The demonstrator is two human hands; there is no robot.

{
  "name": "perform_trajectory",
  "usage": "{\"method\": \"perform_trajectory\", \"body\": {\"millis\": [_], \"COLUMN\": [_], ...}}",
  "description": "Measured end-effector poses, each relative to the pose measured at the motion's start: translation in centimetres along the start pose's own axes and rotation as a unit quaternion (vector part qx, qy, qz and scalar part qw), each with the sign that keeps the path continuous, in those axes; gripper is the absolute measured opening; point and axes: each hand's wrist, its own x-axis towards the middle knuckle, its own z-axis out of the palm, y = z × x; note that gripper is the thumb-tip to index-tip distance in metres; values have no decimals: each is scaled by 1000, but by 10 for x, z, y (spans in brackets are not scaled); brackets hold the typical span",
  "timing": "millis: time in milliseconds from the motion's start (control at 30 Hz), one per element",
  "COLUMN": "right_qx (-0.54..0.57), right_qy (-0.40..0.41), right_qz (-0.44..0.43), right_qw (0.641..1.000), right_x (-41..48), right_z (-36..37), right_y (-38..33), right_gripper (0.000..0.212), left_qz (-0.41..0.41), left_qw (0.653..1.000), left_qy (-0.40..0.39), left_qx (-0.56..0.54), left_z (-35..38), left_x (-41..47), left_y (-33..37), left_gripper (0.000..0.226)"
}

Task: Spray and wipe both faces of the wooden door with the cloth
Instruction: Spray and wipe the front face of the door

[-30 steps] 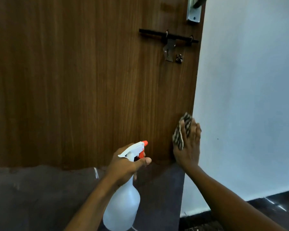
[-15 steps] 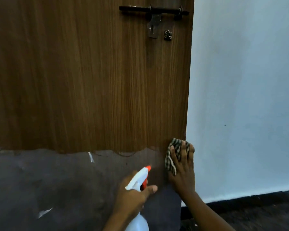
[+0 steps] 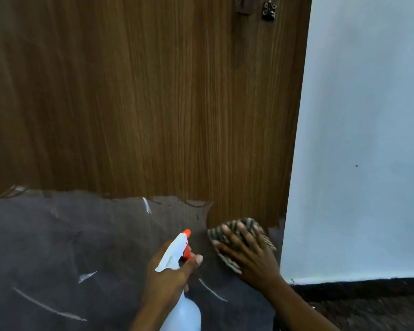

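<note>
The wooden door [image 3: 141, 103] fills the left and middle of the view, brown grain above and a dull grey film [image 3: 58, 247] over its lower part. My right hand [image 3: 246, 252] presses a striped cloth [image 3: 239, 226] flat against the door near its right edge, fingers spread over it. My left hand [image 3: 170, 275] grips the neck of a white spray bottle [image 3: 182, 311] with an orange nozzle [image 3: 186, 232], held just left of the cloth and pointing at the door.
A pale wall [image 3: 359, 139] stands right of the door edge, with a dark skirting [image 3: 359, 286] and dark floor [image 3: 368, 314] below. A small metal latch plate [image 3: 269, 10] sits at the door's top right.
My right hand has slid the cloth down the door's right edge onto the grey lower part. The view has tilted down, and the bolt has left the top of the frame.
</note>
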Motion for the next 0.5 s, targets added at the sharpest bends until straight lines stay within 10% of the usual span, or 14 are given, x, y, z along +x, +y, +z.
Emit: {"method": "perform_trajectory", "body": {"millis": [233,433,500], "right_qx": [19,40,52], "right_qy": [105,31,-7], "right_qz": [340,27,42], "right_qw": [934,998,998], "right_x": [106,88,56], "right_z": [-22,8,15], "right_y": [18,-77,-77], "right_gripper": [63,64,70], "left_qz": [26,32,0], "left_qw": [994,991,989], "left_qy": [53,96,108], "left_qx": [-90,-88,-96], "left_z": [-30,-74,-93], "left_x": [9,-9,-13], "left_y": [15,-31,-43], "left_gripper": [48,49,58]}}
